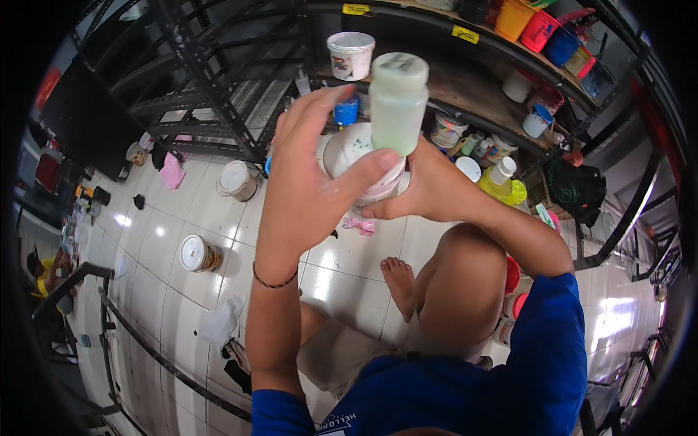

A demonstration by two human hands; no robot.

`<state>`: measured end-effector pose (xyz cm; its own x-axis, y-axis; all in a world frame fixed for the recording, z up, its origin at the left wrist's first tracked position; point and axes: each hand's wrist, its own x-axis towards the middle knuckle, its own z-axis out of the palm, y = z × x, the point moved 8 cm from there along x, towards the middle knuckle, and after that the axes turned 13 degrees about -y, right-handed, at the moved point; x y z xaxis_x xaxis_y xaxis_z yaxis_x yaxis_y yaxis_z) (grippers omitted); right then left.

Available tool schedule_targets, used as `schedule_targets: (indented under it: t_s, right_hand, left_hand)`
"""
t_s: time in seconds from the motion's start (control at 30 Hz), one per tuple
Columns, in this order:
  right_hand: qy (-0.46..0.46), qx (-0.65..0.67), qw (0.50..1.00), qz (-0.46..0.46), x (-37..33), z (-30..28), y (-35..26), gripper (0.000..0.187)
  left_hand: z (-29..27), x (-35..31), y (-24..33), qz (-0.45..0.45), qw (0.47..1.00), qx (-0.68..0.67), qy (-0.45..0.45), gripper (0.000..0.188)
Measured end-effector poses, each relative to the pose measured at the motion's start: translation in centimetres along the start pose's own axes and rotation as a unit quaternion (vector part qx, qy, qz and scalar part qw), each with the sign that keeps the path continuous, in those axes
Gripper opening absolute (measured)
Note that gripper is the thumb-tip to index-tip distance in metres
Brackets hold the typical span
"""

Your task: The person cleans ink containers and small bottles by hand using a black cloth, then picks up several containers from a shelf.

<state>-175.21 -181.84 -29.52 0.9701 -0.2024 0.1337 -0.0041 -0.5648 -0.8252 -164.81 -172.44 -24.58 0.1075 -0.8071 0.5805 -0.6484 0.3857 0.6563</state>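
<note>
You raise a white tub over the tiled floor, before a metal shelf, a pale green bottle upright against it. Your right hand grips the tub low, thumb underneath; your left hand arches around the other side, thumb at the bottle's base, but whether its fingers grip, you cannot tell.

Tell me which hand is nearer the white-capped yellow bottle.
Right. The right hand is a little left of the yellow bottle, apart from it; the left hand is farther left, also apart.
</note>
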Motion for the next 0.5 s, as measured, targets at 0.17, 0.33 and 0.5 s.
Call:
schedule_targets:
  t_s: [0.17,0.33,0.5]
  right_hand:
    - [-0.034,-0.059,0.998,-0.010,2.0,2.4,-2.7,0.106]
    - [-0.045,-0.002,0.999,0.010,4.2,2.6,-4.1,0.100]
    - [-0.071,0.202,0.977,0.000,5.5,1.8,-1.7,0.082]
  left_hand:
    - [-2.6,0.8,0.3,-0.060,0.996,-0.068,-0.024,0.044]
    - [-9.0,-1.5,-1.0,-0.085,0.962,-0.233,0.111,0.037]
    - [-11.6,-5.1,-3.3,-0.107,0.959,-0.211,0.157,0.049]
